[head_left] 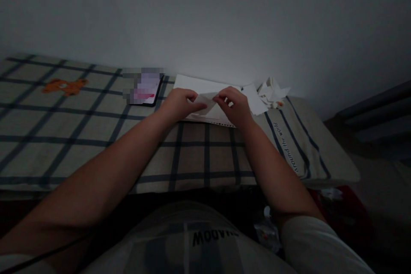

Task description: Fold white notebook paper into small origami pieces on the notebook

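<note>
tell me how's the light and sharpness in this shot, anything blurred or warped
Head view: dim overall, brightest on the wall behind the white paper that the left hand and right hand pinch; the foreground lap falls into deep shadow; the phone screen is pixelated out; wide-angle bend curves the checked cloth lines at the edges; the folded paper pile looks soft.
</note>
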Demonstrator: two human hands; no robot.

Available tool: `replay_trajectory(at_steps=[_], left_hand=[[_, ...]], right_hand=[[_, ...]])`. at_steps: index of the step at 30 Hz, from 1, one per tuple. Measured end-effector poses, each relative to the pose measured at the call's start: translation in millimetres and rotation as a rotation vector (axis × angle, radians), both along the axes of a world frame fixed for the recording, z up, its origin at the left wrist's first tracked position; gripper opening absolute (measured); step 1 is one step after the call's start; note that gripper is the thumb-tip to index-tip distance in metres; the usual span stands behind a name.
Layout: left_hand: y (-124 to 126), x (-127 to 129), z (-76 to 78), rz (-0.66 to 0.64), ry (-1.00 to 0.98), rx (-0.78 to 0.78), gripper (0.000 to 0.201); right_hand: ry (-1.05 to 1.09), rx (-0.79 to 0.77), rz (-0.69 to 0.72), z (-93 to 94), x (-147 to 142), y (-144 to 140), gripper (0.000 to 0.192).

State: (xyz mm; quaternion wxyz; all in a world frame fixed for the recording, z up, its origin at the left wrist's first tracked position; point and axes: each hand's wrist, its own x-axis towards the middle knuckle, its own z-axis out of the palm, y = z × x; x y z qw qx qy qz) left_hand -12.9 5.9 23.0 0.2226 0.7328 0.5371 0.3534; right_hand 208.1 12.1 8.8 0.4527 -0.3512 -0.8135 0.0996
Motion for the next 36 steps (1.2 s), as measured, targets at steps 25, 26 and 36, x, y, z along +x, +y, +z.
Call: replay_trajectory(at_steps=[25,26,36], left_hand=[[4,-1,-7.4,-0.167,-0.339,-0.355,0.019],[4,-1,-6.7,-0.144,-0.355,-0.357,0.019],[4,2,-4.7,-0.148,-0.624,-0.371,0.028]], right_hand=[[0.001,0.03,-0.02,5.9,-1,-8,0.014],[0.001,0.039,-0.016,6.1,-1,-8,0.014],[0.032,0.204,0.079,0.2,1,-2,0.007]])
